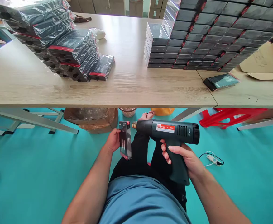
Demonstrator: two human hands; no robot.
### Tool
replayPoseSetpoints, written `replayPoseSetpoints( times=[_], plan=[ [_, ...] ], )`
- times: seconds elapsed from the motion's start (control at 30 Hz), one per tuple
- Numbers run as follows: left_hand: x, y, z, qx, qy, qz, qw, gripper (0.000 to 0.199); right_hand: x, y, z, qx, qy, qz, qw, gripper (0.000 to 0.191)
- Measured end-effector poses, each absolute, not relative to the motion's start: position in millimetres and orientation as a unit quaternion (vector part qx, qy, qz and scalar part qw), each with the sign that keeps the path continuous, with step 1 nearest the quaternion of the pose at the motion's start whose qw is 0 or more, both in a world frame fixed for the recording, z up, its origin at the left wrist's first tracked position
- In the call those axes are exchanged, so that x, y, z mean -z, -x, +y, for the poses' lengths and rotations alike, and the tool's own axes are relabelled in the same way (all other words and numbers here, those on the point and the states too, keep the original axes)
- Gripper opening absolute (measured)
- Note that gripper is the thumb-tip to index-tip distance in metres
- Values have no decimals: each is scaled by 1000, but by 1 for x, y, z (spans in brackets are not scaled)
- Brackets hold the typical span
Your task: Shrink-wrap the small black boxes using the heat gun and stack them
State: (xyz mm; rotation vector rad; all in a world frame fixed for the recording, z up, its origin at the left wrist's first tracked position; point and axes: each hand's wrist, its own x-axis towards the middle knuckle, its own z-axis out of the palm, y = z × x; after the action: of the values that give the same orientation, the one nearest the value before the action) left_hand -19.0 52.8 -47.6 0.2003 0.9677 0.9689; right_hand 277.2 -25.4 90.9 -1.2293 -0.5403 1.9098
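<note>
My right hand (182,154) is wrapped round the grip of a dark green heat gun (174,130). Its brass-coloured nozzle points left, close to the upper part of a slim black box (125,140). My left hand (113,140) pinches that box by its left edge and holds it upright over my lap. The box carries a red band at its lower end and looks wrapped in clear film. Some of my left fingers are hidden behind it.
Film-wrapped boxes (64,46) are piled at the table's left, and a tall stack of black boxes (197,40) stands at the right. One box (222,81) lies near the table edge (127,105). Below are a carton (92,121), a red stool (230,116) and a power strip (213,160).
</note>
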Motion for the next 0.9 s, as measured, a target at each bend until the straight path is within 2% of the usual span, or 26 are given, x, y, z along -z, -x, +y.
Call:
replayPoseSetpoints(
  times=[0.2, 0.37, 0.47, 0.63, 0.73, 0.9],
  plan=[
    [48, 18, 53, -493, -177, 457, 719, 29, -94, -291, -25, -747, 495, -215, 389, 36],
    [41, 21, 56, -529, -364, 531, 552, 28, -94, -312, -24, -728, 528, -223, 376, 37],
    [34, 19, 57, -519, -423, 561, 487, 35, -96, -317, -23, -721, 541, -245, 356, 37],
    [33, 12, 57, -517, -451, 556, 469, 40, -103, -295, -20, -738, 520, -308, 301, 38],
    [35, 10, 56, -500, -478, 557, 459, 43, -106, -280, -12, -717, 504, -376, 301, 36],
    [34, 12, 53, -506, -450, 569, 467, 38, -111, -267, 0, -709, 494, -440, 246, 23]
  ],
)
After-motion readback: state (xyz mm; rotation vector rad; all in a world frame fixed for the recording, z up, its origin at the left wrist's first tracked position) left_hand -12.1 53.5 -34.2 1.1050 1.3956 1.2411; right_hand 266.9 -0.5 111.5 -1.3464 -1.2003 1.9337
